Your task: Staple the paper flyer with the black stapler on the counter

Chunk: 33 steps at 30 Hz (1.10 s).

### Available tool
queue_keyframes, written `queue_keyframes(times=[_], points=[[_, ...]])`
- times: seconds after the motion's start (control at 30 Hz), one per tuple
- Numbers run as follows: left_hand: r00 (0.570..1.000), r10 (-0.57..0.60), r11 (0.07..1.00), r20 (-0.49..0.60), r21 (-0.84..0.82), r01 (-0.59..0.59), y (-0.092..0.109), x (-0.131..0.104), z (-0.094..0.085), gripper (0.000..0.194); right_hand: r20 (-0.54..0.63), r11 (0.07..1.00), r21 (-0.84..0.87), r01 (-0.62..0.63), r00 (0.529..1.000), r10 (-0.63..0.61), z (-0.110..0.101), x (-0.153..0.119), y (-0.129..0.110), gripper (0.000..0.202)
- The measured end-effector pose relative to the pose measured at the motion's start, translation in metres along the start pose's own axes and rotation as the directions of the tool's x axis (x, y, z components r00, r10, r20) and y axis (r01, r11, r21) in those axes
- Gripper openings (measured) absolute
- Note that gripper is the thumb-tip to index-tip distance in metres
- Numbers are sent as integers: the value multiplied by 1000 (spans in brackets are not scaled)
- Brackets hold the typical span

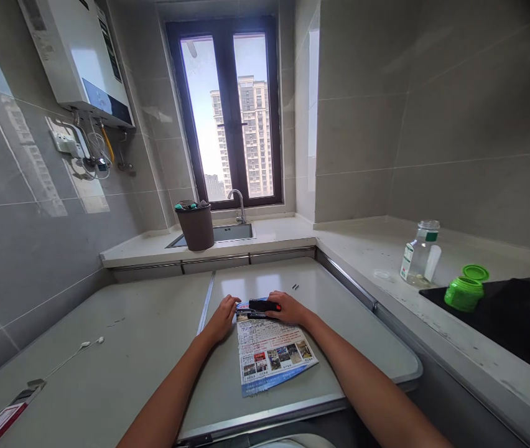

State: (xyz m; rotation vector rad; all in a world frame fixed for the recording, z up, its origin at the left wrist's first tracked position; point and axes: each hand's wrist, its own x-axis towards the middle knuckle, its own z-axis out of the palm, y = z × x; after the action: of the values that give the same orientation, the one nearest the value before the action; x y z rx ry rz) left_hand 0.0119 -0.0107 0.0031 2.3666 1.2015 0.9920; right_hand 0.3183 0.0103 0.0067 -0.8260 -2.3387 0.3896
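A printed leaflet with blue borders, text and small photos lies on the folding table in front of me. Across its far edge sits a black stapler with a red part at its rear end. My right hand is closed round the stapler's right end. At the leaflet's far left corner, my left hand has its fingers curled together against the paper's edge, close to the stapler's front. Two small strips that look like staples lie just beyond my right hand.
White earphones and a red-and-white box lie on the left. A brown bin stands by the sink. On the right counter are a glass bottle, a green open-lidded jar and a black surface.
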Motion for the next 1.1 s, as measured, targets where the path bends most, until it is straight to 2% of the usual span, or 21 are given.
queue_keyframes(times=[0.13,0.3,0.43,0.57,0.97,1.1], points=[[996,78,997,39,4,-79,0,1,3,40,-10,1000,-3,29,1000,-29,1,0,-1,25],[981,181,979,63,89,-186,0,3,6,34,-6,998,-4,61,998,-61,2,1,0,29],[991,133,987,5,90,-133,5,0,3,25,-15,994,24,104,995,-103,1,1,0,32],[996,93,987,19,132,-94,10,-2,2,16,-11,990,47,131,991,-131,2,1,-1,32],[1000,25,994,14,109,-26,4,1,5,18,8,997,27,66,998,-67,4,-2,-1,23],[999,38,999,-1,22,-38,8,0,5,20,13,998,18,60,998,-60,3,-2,-2,24]])
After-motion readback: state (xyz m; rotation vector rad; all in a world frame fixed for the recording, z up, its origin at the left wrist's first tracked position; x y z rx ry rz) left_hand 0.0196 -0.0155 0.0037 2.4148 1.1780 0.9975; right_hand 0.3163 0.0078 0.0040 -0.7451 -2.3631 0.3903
